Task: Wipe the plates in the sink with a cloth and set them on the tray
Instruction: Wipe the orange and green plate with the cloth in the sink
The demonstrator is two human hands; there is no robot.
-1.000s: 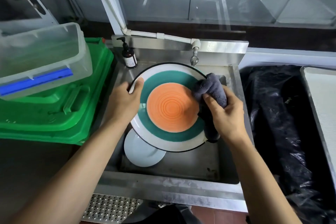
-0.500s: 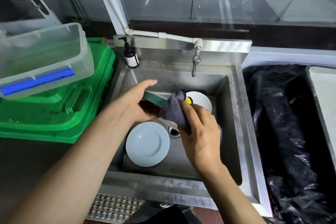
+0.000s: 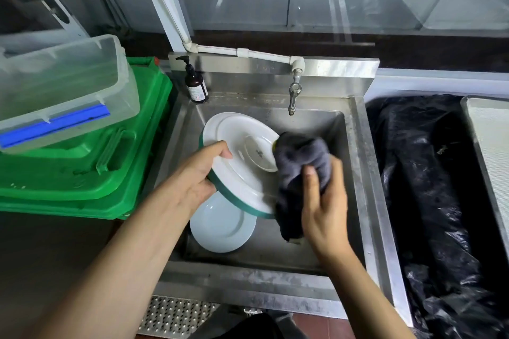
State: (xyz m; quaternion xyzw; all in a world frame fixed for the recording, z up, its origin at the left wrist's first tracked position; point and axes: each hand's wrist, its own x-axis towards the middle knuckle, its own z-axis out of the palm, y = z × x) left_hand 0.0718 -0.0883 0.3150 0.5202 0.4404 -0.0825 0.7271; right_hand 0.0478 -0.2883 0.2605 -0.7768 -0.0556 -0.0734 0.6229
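Leftmost, sitting stacked: clear plastic bin [image 3: 63, 91] on green crates [image 3: 82, 168]. Standing at the sink's [image 3: 355, 173] back corner: brown pump bottle [image 3: 195, 85]. Gripping the big plate [image 3: 239, 162] by its left rim, thumb over the white underside: left hand [image 3: 192, 179], fingers curled round the teal edge. Lying below in the basin, partly covered: small white plate [image 3: 220, 226]. Pressing against the big plate's right side, bunched in the right hand [image 3: 322, 206]: dark grey cloth [image 3: 300, 170]. Showing at far right, past black plastic sheeting [image 3: 429, 201]: pale tray [image 3: 493, 140].
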